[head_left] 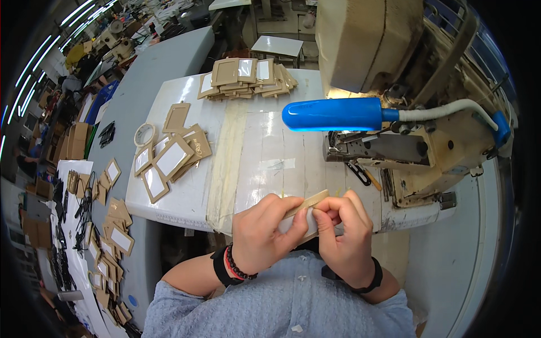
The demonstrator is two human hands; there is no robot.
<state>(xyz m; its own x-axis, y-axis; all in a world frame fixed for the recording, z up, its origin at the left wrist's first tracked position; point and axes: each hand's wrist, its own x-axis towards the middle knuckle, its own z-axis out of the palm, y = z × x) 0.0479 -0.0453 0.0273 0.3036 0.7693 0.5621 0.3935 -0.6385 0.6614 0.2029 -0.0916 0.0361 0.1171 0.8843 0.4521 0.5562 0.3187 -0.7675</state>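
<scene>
Close in front of my body, at the table's near edge, I hold a beige card holder tilted up between both hands. My left hand pinches its left part between thumb and bent fingers. On the other side my right hand grips it with thumb and curled index finger. The fingers hide most of the holder; a beige edge and a pale face show. More beige card holders with clear windows lie in a loose pile on the left of the white table and in a stacked heap at its far side.
A sewing machine stands at the right, with a blue lamp reaching over the white table. Thread snips and a wooden-handled tool lie below it. A tape roll rests left. Further holders cover a grey side table.
</scene>
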